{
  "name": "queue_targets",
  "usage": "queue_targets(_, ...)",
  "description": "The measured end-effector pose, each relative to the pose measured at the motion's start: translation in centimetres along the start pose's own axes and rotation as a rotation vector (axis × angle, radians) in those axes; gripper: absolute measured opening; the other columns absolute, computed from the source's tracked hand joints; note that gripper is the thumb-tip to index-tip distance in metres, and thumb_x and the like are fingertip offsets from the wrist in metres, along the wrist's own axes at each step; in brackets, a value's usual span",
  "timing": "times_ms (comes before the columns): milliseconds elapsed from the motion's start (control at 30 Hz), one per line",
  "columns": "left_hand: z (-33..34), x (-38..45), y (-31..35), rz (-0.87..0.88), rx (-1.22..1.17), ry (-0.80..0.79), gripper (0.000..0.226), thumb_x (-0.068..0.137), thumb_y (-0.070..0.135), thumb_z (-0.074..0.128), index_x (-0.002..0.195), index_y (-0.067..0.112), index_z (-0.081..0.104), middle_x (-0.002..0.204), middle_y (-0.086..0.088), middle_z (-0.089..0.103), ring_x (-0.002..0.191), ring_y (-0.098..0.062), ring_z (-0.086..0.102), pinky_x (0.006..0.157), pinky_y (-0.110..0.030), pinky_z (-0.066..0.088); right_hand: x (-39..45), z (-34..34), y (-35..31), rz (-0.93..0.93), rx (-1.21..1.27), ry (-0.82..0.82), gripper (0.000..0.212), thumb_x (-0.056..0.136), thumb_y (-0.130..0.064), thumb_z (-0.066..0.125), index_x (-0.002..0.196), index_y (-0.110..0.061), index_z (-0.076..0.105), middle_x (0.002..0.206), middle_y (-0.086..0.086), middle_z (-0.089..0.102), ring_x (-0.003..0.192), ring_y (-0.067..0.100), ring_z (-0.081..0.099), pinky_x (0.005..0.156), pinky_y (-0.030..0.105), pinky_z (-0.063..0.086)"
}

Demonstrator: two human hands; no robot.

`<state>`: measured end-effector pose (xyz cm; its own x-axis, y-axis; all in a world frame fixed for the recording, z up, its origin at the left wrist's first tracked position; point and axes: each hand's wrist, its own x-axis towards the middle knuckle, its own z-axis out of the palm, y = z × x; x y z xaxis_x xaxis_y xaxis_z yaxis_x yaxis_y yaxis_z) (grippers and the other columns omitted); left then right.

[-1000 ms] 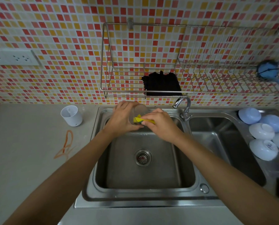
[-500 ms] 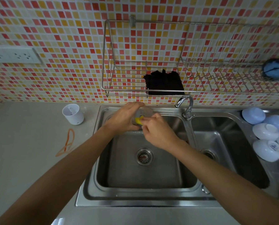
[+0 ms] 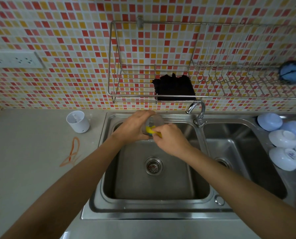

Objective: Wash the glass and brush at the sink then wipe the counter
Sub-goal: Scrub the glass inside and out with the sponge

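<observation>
Over the back of the left sink basin [image 3: 154, 190], my left hand [image 3: 132, 127] grips a clear glass [image 3: 156, 120] tilted on its side, mouth toward the right. My right hand [image 3: 169, 139] holds a yellow brush [image 3: 151, 131] whose head is pushed into the glass. Most of the brush handle is hidden in my fist. The tap [image 3: 198, 112] stands just right of the glass; no water stream is visible. A grey counter [image 3: 32, 161] lies left of the sink.
A white cup [image 3: 77, 121] and an orange rubber band [image 3: 72, 153] lie on the counter. Several white and blue bowls [image 3: 284, 144] sit upside down right of the second basin [image 3: 238, 152]. A wire rack [image 3: 195, 69] on the tiled wall holds a black cloth [image 3: 174, 87].
My right hand has pushed the yellow brush deeper into the glass and shifted slightly; the glass stays held over the sink. The view has drifted a little.
</observation>
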<state>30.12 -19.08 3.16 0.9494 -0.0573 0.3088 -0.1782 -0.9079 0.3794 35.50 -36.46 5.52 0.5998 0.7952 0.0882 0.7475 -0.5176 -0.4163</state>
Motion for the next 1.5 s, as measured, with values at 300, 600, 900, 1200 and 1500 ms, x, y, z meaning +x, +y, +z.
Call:
queue_targets(300,-0.7,-0.1,0.1,0.003,0.027,0.03,0.077,0.071,0.039,0.082,0.135,0.016,0.045,0.133,-0.002,0.054,0.121,-0.017,0.049,0.098,-0.022,0.037,-0.3,-0.9,1.6,-0.332,-0.566,0.099,0.026,0.075,-0.008,0.062,0.1,-0.006,0.071,0.112,0.007,0.069,0.117,0.026,0.054,0.079,0.037,0.046)
queue_targets(600,-0.8,-1.0,-0.1,0.008,0.02,0.047,0.076,0.072,0.042,0.081,0.133,0.011,0.049,0.13,-0.004,0.058,0.118,-0.018,0.052,0.096,-0.018,0.034,-1.4,0.3,2.4,-0.429,-0.524,0.027,0.053,0.074,-0.009,0.071,0.125,-0.006,0.059,0.136,0.008,0.056,0.118,0.026,0.055,0.074,0.037,0.049)
queue_targets(900,-1.0,-0.9,0.7,-0.01,-0.063,0.038,0.077,0.073,0.039,0.08,0.136,0.013,0.045,0.132,0.0,0.055,0.121,-0.012,0.048,0.099,-0.017,0.033,-0.2,-1.1,3.1,-0.616,-0.505,0.15,0.038,0.081,-0.011,0.041,0.105,-0.01,0.071,0.105,0.004,0.072,0.096,0.026,0.066,0.072,0.038,0.055)
queue_targets(1200,-0.9,-0.5,0.9,-0.125,-0.215,0.042,0.095,0.059,0.051,0.087,0.132,0.018,0.037,0.132,0.004,0.051,0.123,-0.009,0.047,0.102,-0.024,0.039,-0.6,0.1,3.0,-0.632,-0.402,0.37,0.025,0.089,-0.011,0.053,0.109,-0.009,0.069,0.112,0.004,0.069,0.099,0.024,0.063,0.075,0.036,0.052)
queue_targets(1500,-0.6,-1.0,0.9,-0.132,-0.202,0.103,0.084,0.064,0.032,0.088,0.132,0.009,0.043,0.124,0.002,0.043,0.112,0.001,0.04,0.091,0.002,0.03,-0.7,-1.2,1.8,-0.436,-0.071,0.091,0.037,0.084,-0.01,0.063,0.121,-0.015,0.066,0.119,0.001,0.068,0.107,0.021,0.061,0.095,0.035,0.049)
